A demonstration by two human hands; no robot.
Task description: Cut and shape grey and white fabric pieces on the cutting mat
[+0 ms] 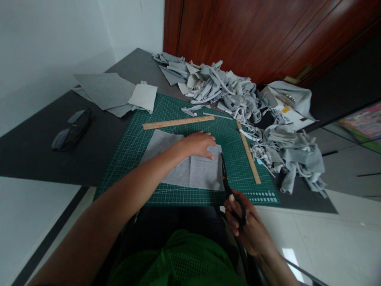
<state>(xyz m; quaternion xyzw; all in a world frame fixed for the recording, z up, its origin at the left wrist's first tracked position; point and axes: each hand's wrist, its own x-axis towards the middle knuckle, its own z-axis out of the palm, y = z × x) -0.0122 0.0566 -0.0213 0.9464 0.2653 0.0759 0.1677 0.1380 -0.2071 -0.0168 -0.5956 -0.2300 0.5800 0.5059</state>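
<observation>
The grey cloth (205,174) lies flat on the green cutting mat (119,171), near the mat edge closest to the person, with a crease running through it. The left hand (201,145) rests palm down on the far part of the cloth, fingers extended and grasping nothing; the left forearm crosses above the cloth. The right hand (241,216) is closed around the handles of the black scissors (225,182), at the near right corner of the cloth. The scissor blades point away from the person, along the right edge of the cloth; the gap between the blades is too small to tell. One wooden ruler (178,122) lies on the mat beyond the cloth, and a second ruler (249,153) lies to the right of the scissors, apart from them. The mat is set on the dark worktop (32,147). At the left of the worktop are the glasses (71,131) and a stack of grey sheets (104,89), with a white piece (143,97) at its right side. Heaped scraps (220,83) occupy the far side and continue to the right, beside a white box (293,120)
</observation>
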